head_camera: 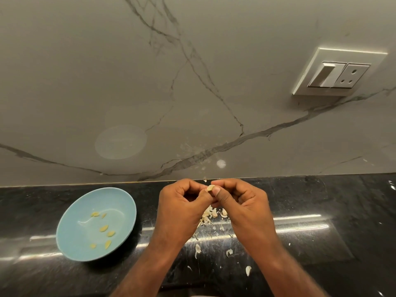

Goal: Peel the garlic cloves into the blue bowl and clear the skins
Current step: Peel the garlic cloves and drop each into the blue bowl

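Above the counter, both curled hands pinch one garlic clove.

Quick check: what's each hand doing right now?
Left hand: curled, pinching the garlic clove.
Right hand: curled, pinching the same garlic clove.

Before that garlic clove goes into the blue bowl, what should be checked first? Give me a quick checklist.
1. Grip on garlic clove: ok, pinched between left hand and right hand.
2. Clove fully peeled: cannot tell, fingers hide most of it.
3. Position of blue bowl: ok, upright on the counter beside the left hand.
4. Bowl holds only peeled cloves: ok.
5. Loose skins cleared: not ok, they litter the counter under the hands.
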### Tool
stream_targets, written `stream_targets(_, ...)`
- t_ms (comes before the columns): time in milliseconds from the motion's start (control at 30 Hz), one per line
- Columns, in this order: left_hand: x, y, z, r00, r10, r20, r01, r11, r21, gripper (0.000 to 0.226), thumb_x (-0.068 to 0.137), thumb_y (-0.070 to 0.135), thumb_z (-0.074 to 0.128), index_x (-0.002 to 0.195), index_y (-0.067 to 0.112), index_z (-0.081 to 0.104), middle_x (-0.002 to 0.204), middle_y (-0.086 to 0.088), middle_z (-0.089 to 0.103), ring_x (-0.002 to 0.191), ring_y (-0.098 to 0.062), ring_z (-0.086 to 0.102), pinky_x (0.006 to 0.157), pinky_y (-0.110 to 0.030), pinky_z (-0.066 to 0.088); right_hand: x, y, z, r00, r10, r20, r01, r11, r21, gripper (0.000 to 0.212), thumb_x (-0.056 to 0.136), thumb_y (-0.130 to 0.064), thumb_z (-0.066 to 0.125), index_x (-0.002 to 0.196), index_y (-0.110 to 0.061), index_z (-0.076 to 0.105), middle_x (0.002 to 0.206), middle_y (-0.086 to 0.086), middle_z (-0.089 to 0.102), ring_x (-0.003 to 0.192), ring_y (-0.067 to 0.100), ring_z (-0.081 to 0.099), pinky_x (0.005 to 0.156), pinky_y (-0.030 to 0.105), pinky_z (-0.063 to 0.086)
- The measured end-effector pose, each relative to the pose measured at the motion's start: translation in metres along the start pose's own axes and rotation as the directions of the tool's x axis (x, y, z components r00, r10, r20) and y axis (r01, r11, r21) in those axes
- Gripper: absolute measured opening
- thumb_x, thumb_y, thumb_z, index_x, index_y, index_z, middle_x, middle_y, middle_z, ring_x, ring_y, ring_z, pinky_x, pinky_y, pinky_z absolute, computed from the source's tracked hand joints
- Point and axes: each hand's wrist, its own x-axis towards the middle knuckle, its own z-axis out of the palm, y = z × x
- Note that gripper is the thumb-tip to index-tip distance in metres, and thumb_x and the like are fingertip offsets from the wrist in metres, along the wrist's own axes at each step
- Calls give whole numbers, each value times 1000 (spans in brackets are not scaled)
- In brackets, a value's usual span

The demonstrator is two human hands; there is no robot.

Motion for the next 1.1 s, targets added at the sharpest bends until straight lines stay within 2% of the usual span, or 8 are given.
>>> stream_targets(300, -1, -3, -1, 1000, -18, 1, 18, 1000, -16, 8, 80, 16, 75, 73, 13, 73, 65, -1, 71, 58, -10, 65, 57, -18, 53, 2, 2, 2, 999, 52, 8, -53, 995, 83, 12, 93, -6, 65, 95, -12, 75, 87, 9, 76, 79, 22, 73, 71, 30, 58)
stream_targets(433, -1, -1, -1, 999, -30, 21, 31, 999, -41, 8, 84, 12, 71, 76, 9, 71, 64, 6, 69, 58, -2, 64, 57, -13, 50, 3, 0, 2, 1000, 29, -1, -29, 992, 121, 11, 92, -6, 65, 98, -13, 71, 85, 9, 74, 75, 19, 71, 67, 26, 56)
stream_targets(500, 0, -2, -2, 999, -33, 16, 34, 999, -36, 10, 85, 11, 71, 75, 9, 70, 63, 2, 68, 57, -2, 61, 55, -17, 50, 2, 0, 2, 1000, -27, 0, 26, 998, 50, 13, 92, -8, 66, 99, -18, 71, 87, 5, 75, 79, 17, 72, 68, 25, 57)
stream_targets(567, 2, -4, -3, 999, -35, 2, 35, 999, -16, 12, 85, 11, 71, 73, 12, 70, 63, -5, 67, 57, -13, 59, 57, -28, 53, 2, 1, 0, 994, -109, 15, 110, 988, -111, 17, 92, -12, 67, 100, -26, 73, 91, -3, 75, 87, 15, 72, 74, 27, 58)
stream_targets(633, 4, -7, -3, 999, -37, -12, 37, 999, -19, 13, 84, 11, 71, 72, 13, 70, 62, -9, 65, 57, -17, 57, 57, -31, 53, 4, 4, -3, 978, -203, 50, 208, 938, -278, 22, 93, -12, 67, 105, -29, 73, 96, -10, 74, 94, 12, 71, 81, 28, 58)
stream_targets(700, 5, -7, -3, 999, -41, -9, 40, 999, -29, 11, 83, 14, 72, 71, 14, 70, 62, -10, 65, 57, -19, 56, 57, -32, 52, 6, 7, -5, 959, -266, 94, 282, 889, -361, 24, 93, -11, 67, 111, -26, 72, 101, -12, 73, 99, 8, 70, 84, 25, 57)
stream_targets(1000, 5, -9, -2, 998, -52, 33, 54, 997, -60, 10, 83, 11, 72, 73, 9, 70, 64, -16, 64, 58, -20, 54, 57, -29, 51, 13, 12, -13, 926, -319, 202, 378, 786, -489, 15, 92, -20, 68, 106, -18, 73, 96, -12, 71, 91, 6, 68, 77, 27, 58)
stream_targets(1100, 4, -9, -1, 996, -66, 55, 71, 993, -94, 11, 85, 13, 72, 74, 9, 70, 68, -20, 63, 61, -25, 53, 60, -33, 50, 14, 11, -15, 931, -297, 212, 363, 815, -452, 17, 91, -25, 67, 106, -20, 73, 96, -13, 71, 91, 8, 69, 77, 28, 58)
